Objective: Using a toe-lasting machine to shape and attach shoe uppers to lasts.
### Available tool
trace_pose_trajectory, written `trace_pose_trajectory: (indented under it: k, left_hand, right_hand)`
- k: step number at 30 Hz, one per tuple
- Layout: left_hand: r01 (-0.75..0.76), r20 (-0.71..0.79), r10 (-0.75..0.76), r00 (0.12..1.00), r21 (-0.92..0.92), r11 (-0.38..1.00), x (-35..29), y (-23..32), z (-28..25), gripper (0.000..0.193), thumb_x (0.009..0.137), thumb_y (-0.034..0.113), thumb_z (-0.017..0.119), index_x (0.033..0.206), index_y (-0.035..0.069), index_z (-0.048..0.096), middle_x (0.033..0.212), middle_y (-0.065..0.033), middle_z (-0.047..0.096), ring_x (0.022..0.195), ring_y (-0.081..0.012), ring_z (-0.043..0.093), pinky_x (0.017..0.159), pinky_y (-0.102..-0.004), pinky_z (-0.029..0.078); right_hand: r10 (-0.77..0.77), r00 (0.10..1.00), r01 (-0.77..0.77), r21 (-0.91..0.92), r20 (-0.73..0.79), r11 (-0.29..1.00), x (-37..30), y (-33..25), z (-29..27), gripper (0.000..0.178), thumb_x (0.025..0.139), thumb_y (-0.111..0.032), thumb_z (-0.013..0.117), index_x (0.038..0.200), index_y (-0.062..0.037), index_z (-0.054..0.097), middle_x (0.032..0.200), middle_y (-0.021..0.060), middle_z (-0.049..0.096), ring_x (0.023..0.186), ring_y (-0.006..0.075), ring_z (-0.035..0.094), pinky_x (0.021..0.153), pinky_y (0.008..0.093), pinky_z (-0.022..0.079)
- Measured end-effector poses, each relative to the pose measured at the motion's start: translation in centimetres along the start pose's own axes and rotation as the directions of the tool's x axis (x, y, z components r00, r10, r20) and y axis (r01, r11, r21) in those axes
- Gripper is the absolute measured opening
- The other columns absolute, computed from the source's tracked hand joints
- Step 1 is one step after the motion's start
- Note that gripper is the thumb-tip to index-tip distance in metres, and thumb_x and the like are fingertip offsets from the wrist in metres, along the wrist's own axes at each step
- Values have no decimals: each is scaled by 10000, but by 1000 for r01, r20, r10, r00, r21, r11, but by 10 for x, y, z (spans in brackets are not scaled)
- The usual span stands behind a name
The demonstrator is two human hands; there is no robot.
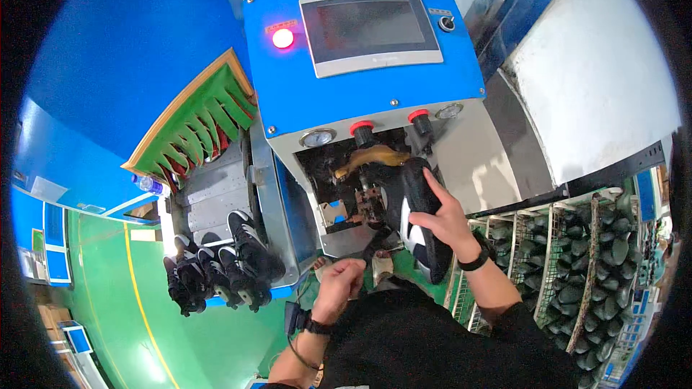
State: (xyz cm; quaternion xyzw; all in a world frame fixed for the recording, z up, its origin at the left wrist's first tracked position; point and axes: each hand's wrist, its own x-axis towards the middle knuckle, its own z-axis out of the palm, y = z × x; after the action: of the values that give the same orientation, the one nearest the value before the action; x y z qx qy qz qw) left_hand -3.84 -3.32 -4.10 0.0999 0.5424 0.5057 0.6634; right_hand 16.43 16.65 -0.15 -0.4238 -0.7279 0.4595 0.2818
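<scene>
A black-and-white sneaker (417, 194) stands tilted on end at the right side of the machine's opening, gripped by my right hand (448, 222). My thumb lies across its side and the fingers run along its edge. The shoe's upper end is close to a curved brown pad (375, 158) inside the opening; whether they touch I cannot tell. Below the opening, my left hand (343, 282) is curled into a loose fist near my body, with nothing showing out of it. Metal clamp parts (369, 205) sit in the dark opening beside the shoe.
The blue machine panel (360, 94) carries a dark screen (371, 29), a lit red button (282, 38) and gauges. At left, several black-and-white sneakers (216, 270) line the end of a conveyor (213, 194) with a green strip curtain (216, 119). At right, racks (551, 274) hold many dark shoe-shaped pieces.
</scene>
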Motion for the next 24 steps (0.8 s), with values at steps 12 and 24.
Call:
trace_pose_trajectory:
  k: [12,24]
  left_hand:
    - [53,-49,-63,997,-195,979,75,-8,-45,257,995,260,627,777,123,635,641,61,494,579,-89,432,558,-272,324]
    - [165,86,-167,982,33,986,73,-8,-61,248,1023,200,516,1043,23,689,815,-23,633,679,-145,553,616,-304,441]
  right_hand:
    - [262,961,-86,-807,88,584,75,-47,82,859,849,-369,687,1582,-212,266,1121,317,522,880,489,639,719,519,556]
    - [10,998,-63,-831,-69,553,48,-42,92,901,844,-343,723,1564,-88,244,1014,262,489,752,434,602,605,498,527]
